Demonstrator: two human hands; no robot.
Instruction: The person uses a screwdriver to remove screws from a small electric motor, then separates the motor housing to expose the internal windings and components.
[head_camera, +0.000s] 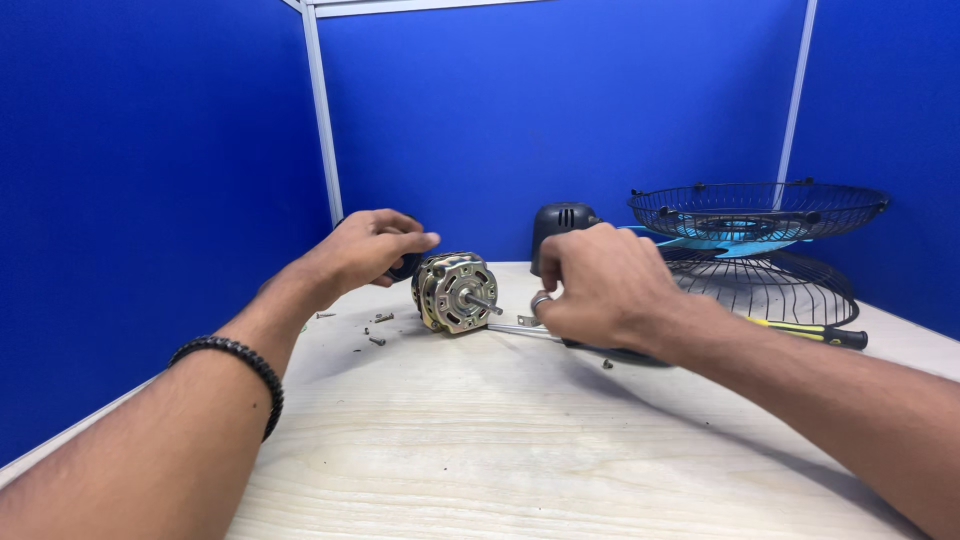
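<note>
A metal fan motor with a protruding shaft lies on its side on the pale wooden table. My left hand grips a dark round part at the motor's rear left. My right hand, to the right of the motor, is closed on a screwdriver whose metal shank lies low along the table toward the motor; its dark handle shows under the palm. A small metal ring sits at my right fingertips.
Several loose screws lie left of the motor. A dark motor cover stands behind my right hand. Two black wire fan guards and a blue blade are stacked at the back right, with a yellow-black screwdriver beside them. Blue partition walls enclose the table.
</note>
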